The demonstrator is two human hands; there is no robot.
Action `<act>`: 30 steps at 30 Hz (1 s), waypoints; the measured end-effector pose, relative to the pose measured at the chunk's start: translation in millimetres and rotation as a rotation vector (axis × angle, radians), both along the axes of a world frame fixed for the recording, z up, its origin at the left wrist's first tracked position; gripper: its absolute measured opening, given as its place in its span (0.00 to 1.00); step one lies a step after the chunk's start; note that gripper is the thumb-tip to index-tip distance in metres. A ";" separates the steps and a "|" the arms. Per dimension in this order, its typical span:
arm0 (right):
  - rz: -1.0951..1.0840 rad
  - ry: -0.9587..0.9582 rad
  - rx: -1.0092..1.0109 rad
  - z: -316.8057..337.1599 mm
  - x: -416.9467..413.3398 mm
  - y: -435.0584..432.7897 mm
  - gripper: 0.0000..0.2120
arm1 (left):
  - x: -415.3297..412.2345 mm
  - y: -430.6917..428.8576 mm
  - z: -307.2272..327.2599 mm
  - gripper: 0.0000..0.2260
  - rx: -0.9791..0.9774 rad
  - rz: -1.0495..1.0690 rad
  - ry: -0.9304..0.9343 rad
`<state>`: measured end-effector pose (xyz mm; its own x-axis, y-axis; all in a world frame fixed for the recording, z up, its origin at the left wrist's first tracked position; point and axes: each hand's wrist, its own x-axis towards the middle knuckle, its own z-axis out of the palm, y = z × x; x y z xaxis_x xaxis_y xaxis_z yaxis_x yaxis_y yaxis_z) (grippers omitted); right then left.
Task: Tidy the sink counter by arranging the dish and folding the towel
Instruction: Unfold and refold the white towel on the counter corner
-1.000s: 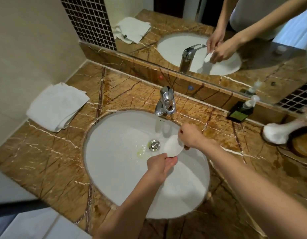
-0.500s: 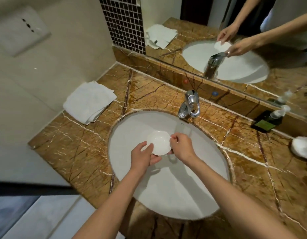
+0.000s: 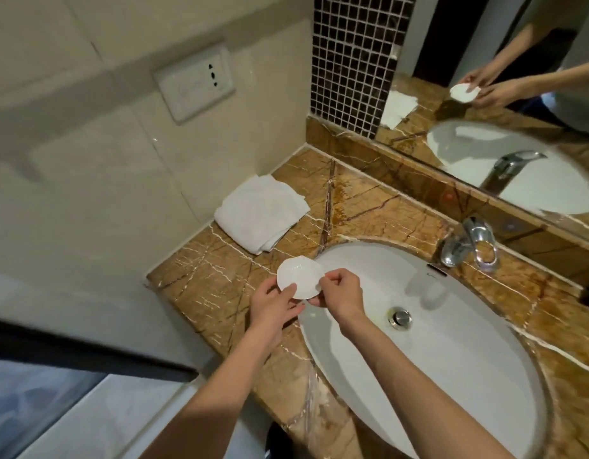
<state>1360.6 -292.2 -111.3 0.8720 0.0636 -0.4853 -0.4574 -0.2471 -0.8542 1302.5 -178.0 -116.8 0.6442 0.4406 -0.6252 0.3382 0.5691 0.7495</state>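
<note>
A small white dish (image 3: 299, 275) with a scalloped rim is held in the air above the left rim of the white sink (image 3: 452, 352). My left hand (image 3: 274, 303) grips its lower edge from below. Pinching its right edge is my right hand (image 3: 339, 293). A white towel (image 3: 261, 213), loosely folded, lies on the brown marble counter (image 3: 213, 286) against the left wall, a short way beyond the dish.
A chrome faucet (image 3: 468, 241) stands behind the basin, with the drain plug (image 3: 400, 317) in the bowl. A mirror (image 3: 505, 104) runs along the back ledge. A wall socket plate (image 3: 193, 82) sits on the left wall. The counter's front edge drops off at lower left.
Both hands have carried the dish from over the middle of the basin leftward to its left rim. The view has swung left, hiding the soap bottle.
</note>
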 end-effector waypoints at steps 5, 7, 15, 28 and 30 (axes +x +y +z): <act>0.041 -0.007 0.016 9.2 8.6 41.6 0.05 | 5.7 40.4 8.8 0.14 -0.054 0.054 -0.007; 0.078 0.032 0.024 9.3 19.0 53.2 0.04 | 12.6 51.8 9.3 0.16 -0.056 0.079 -0.007; 0.317 -0.098 -0.077 -3.9 84.6 90.3 0.13 | 51.6 97.4 5.1 0.20 0.060 0.163 0.083; 0.616 -0.271 -0.511 -36.8 189.6 126.8 0.41 | 85.8 136.0 -4.5 0.16 0.015 0.273 0.037; 0.564 -0.248 -0.546 -39.7 192.3 129.7 0.42 | 88.3 140.0 -10.0 0.14 0.084 0.243 0.069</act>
<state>1552.9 -162.5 -150.9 0.8657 0.3345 -0.3724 0.0455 -0.7935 -0.6069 1390.8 -38.0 -126.8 0.4706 0.6294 -0.6184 0.2513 0.5762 0.7777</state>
